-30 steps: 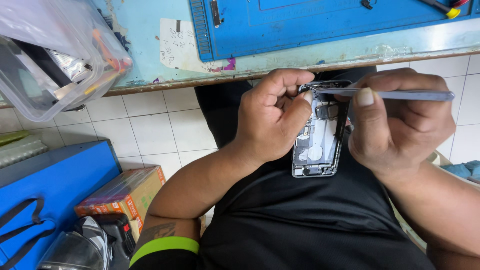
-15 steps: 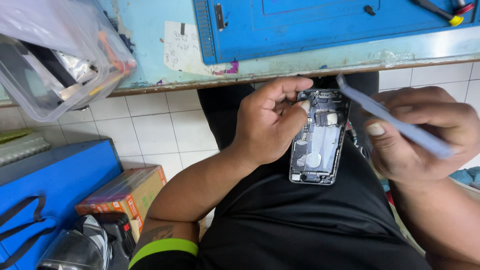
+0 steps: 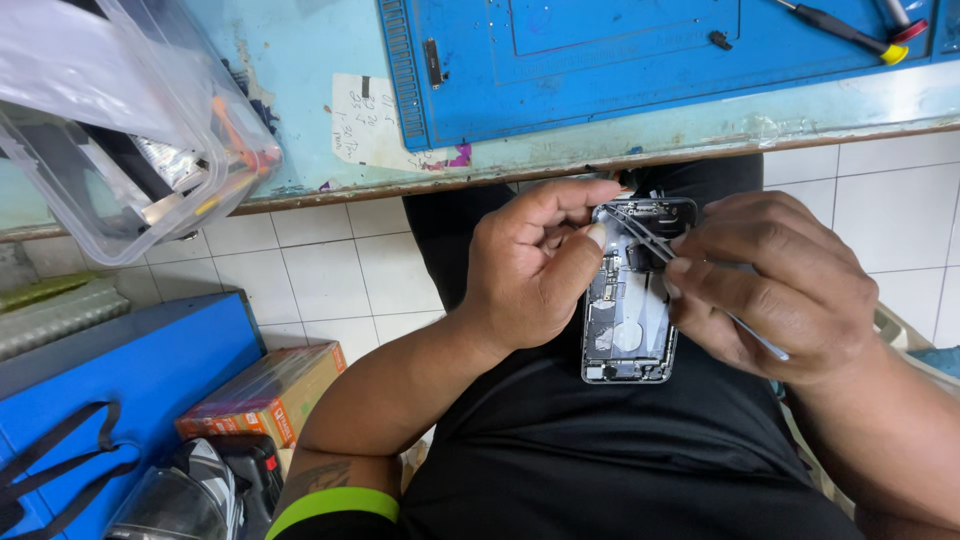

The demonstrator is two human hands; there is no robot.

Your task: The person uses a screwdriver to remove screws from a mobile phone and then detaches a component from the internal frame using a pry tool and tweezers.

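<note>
Left hand (image 3: 535, 265) clamps the opened phone (image 3: 630, 320) over the lap, right hand (image 3: 770, 285) pinches tweezers (image 3: 650, 238) with tips at its far end, near the blue mat (image 3: 600, 60)

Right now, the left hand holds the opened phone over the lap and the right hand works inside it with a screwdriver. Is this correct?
Not quite. In the head view the right hand holds thin metal tweezers, not a screwdriver. The rest is right: the left hand holds the opened phone over the lap.
</note>
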